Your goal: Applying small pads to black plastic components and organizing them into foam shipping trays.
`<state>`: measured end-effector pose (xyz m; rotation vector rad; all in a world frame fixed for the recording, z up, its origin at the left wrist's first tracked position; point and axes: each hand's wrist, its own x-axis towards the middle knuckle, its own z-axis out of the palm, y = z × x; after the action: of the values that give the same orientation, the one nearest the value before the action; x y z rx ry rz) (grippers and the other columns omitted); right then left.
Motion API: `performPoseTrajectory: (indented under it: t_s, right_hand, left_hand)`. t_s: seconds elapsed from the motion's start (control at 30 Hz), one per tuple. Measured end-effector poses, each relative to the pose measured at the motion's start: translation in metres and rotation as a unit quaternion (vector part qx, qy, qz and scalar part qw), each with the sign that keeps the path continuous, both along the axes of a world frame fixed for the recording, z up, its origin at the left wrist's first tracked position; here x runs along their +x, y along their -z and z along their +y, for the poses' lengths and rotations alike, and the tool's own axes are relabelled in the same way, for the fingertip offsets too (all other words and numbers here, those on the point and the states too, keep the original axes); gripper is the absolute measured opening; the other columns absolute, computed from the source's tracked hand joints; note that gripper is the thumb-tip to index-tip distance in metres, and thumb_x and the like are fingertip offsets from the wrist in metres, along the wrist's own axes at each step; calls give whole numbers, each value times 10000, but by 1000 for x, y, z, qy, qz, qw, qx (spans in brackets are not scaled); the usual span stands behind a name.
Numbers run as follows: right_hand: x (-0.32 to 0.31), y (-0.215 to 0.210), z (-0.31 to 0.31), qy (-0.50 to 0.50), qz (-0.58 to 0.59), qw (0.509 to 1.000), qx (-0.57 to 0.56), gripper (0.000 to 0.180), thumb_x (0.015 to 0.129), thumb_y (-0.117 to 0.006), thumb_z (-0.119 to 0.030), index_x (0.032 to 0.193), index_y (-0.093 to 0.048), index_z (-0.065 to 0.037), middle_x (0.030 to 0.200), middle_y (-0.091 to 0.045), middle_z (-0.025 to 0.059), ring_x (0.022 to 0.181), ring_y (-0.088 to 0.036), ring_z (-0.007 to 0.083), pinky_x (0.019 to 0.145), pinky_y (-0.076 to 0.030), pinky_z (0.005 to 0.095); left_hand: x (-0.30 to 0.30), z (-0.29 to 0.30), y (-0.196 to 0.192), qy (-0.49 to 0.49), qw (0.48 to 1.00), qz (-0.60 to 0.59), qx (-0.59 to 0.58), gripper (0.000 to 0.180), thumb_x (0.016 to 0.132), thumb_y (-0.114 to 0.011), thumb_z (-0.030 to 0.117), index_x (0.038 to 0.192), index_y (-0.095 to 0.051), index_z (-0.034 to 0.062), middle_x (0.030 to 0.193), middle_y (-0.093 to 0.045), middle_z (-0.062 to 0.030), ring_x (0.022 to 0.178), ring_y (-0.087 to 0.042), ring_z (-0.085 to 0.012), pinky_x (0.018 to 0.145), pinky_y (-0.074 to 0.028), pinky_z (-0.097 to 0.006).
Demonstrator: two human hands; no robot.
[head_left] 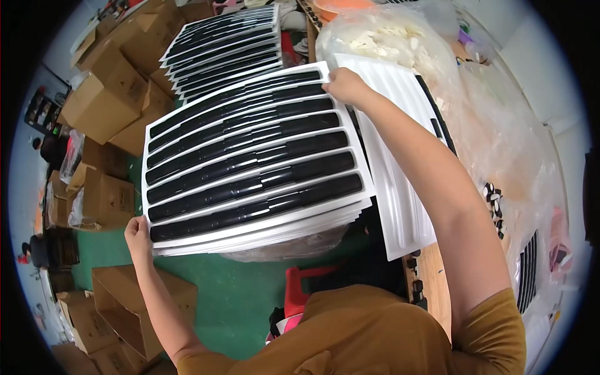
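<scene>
I hold a stack of white plastic trays (250, 156), each with rows of glossy black cylindrical parts lying in long grooves. My left hand (137, 234) grips the stack's near left corner. At the far right corner my right hand (347, 86) pinches the top tray's edge. The stack hangs tilted above the green floor, left of the workbench. An empty white grooved tray (394, 181) lies under my right forearm on the bench.
Another stack of filled trays (225, 47) sits further back. Cardboard boxes (109, 87) crowd the left side and the floor near my feet. Big clear bags of white parts (400, 37) cover the bench at right. A red stool (300, 287) stands below.
</scene>
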<state>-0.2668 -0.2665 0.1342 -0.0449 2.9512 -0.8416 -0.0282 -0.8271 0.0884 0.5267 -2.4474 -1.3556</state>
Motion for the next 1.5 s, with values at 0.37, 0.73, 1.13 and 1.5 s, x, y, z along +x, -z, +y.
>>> performPoseTrajectory:
  t_s: [0.37,0.73,1.13,1.5]
  right_hand:
    - [96,-31,78,-12,150,935,-320,340,926,-608,-174,1214,-592,5,1110,-666,120,1018,-633,185,874,-506,311]
    - [195,1,209,181,58,944,-271,227,940,-583,-140,1123,-608,-8,915,-673,40,810,-625,110,726,-510,259]
    - [273,-11,167,172,143,972,-65,166,890,-638,-114,1016,-643,-6,914,-681,108,768,-643,163,671,-504,281]
    - [435,37,209,471,103,873,-75,161,864,-624,-160,852,-655,-2,734,-662,164,635,-635,295,606,-494,366]
  left_hand:
    - [7,-7,5,39,995,-13,-88,259,976,-566,224,952,-585,-34,796,-566,-1,744,-496,-82,666,-419,-251]
    - [-89,187,-99,155,951,169,-206,203,946,-587,90,1107,-633,-26,1068,-669,-92,957,-619,-148,827,-477,-250]
    - [-175,390,-134,491,809,189,-262,166,861,-624,31,1013,-638,-34,990,-666,-184,935,-644,-340,818,-496,-347]
    - [-171,575,-123,735,587,233,-248,197,852,-642,91,1005,-651,-33,993,-668,-196,906,-634,-362,787,-497,-382]
